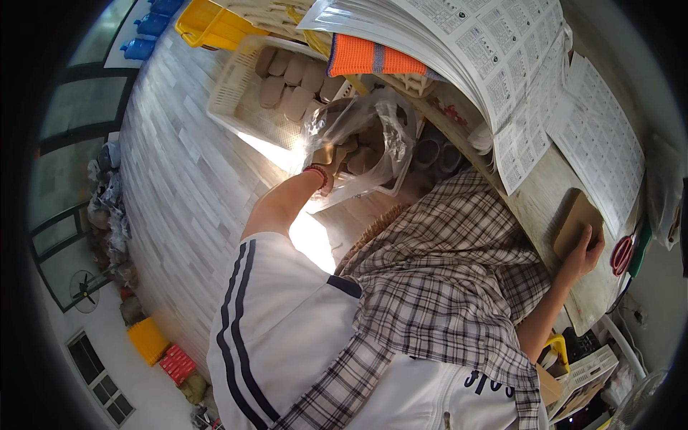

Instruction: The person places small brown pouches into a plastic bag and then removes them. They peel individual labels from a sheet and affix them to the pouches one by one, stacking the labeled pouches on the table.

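My left hand (331, 166), with a red band at its wrist, reaches into a basket lined with a clear plastic bag (390, 154). Its fingers close around a tan flat piece (324, 154), though plastic and glare partly hide them. Other brown rounded pieces (362, 159) lie in the bag. On the right, my right hand (584, 254) grips the near end of a flat brown piece with rounded corners (577, 218), at the edge of the worktable (534, 204).
A white crate (233, 89) of rounded pinkish-brown pieces stands beyond the bag, near a yellow crate (208, 25). Printed sheets (487, 57) overhang the table edge. Red-handled scissors (622, 256) lie right of my right hand. A plaid cloth (444, 265) covers my lap.
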### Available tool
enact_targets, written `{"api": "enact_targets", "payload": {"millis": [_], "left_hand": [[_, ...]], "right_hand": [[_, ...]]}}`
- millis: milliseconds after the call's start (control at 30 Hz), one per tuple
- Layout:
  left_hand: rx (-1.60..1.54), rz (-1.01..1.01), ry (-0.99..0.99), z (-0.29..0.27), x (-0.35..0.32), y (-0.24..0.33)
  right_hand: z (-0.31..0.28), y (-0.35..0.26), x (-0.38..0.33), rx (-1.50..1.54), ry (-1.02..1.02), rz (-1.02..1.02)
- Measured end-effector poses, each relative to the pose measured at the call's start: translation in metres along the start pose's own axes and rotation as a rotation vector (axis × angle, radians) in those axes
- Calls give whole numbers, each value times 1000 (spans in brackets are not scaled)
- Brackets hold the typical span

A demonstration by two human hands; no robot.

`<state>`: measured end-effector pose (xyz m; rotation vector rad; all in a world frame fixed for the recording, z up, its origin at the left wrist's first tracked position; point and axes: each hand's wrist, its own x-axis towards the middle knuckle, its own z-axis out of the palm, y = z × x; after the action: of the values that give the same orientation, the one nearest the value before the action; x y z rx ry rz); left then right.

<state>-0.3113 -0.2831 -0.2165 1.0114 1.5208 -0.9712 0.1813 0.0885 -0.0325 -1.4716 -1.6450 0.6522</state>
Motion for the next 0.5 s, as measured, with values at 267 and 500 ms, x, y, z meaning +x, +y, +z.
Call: {"api": "enact_targets", "payload": {"millis": [267,500], "left_hand": [[-721,-193,767,26,35,9],[-1711,-795,583,22,143,66]], "right_hand": [[-2,-5,-3,-39,-4,51],[-9,-6,4,-84,-35,53]]}}
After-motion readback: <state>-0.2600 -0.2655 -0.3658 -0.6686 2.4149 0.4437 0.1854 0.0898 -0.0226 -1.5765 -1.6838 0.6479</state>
